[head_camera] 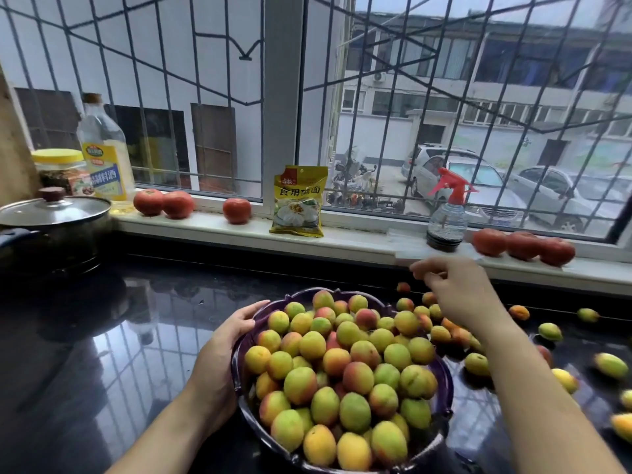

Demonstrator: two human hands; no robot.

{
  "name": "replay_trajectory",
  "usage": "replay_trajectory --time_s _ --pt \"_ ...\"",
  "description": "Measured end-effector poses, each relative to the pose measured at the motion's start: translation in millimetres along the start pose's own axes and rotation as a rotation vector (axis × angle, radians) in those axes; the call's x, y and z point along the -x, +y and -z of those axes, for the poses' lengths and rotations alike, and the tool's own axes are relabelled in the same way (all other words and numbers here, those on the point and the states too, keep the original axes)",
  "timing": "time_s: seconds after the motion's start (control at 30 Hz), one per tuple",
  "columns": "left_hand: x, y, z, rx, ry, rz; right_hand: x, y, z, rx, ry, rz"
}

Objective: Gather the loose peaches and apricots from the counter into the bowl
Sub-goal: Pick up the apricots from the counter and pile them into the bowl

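A glossy black counter (102,354) runs beneath a barred window, beyond which parked cars and a pale building show. On the white sill (359,241) stand a yellow packet (299,201) printed with the red characters 食用碱面, a clear spray bottle (448,213) with a red trigger, and several tomatoes (236,210). At the far left sit a lidded pot (51,220), a jar with a yellow lid (60,169), and a tall clear bottle (104,148) whose yellow and blue label carries characters too blurred to read with certainty. A dark purple bowl (239,378) rests on the counter near the middle, heaped with yellow-green and red-blushed peaches and apricots (342,371). The left hand (225,340) holds the bowl's left rim, its fingers curled along the edge. The right hand (458,292) hovers above the counter beyond the bowl, fingers bent downward with the tips drawn together; motion blur hides whether they pinch anything. Loose fruit (550,331) lies scattered on the counter to the right of the bowl, some just beside its rim, others well apart toward the right edge.
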State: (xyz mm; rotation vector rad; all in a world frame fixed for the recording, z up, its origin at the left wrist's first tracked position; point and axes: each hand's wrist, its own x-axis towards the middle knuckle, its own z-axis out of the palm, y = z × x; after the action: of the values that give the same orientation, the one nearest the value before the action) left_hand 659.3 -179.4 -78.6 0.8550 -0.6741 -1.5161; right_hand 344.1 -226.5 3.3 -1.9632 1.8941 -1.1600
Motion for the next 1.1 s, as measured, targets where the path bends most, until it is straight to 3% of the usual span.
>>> replay_trajectory --time_s 0.1,0.23,0.37,0.57,0.7,0.8,0.87,1.0,1.1 --pt "-3.4 -1.5 -0.1 0.010 0.003 -0.010 -2.2 49.7 -9.1 0.160 -0.058 -0.194" --pt "-3.1 -2.8 1.1 0.017 -0.005 -0.010 -4.3 69.7 -39.4 0.387 -0.196 -0.031" --pt "-2.0 -1.7 0.0 0.021 -0.008 -0.009 -10.7 77.1 -63.1 0.670 -0.319 -0.028" --pt "-1.5 0.6 -0.1 0.000 -0.001 0.002 -9.6 64.5 -72.0 0.911 -0.303 -0.010" --pt "-0.7 0.7 0.6 0.004 -0.001 0.003 -6.7 60.8 -69.7 0.734 -0.128 0.002" --pt "-0.8 0.6 1.5 -0.007 -0.011 0.003 -9.3 51.3 -51.6 0.332 0.028 0.005" --pt "-1.1 0.8 0.7 -0.001 -0.007 0.005 -11.2 29.4 -28.9 0.050 0.045 -0.023" --pt "-0.1 1.4 -1.3 0.014 0.007 0.011 5.0 -37.3 7.3 -0.336 -0.196 0.061" --pt "1.1 1.9 -2.5 0.020 0.030 0.009 31.9 -85.0 8.6 -0.309 -0.490 0.201"
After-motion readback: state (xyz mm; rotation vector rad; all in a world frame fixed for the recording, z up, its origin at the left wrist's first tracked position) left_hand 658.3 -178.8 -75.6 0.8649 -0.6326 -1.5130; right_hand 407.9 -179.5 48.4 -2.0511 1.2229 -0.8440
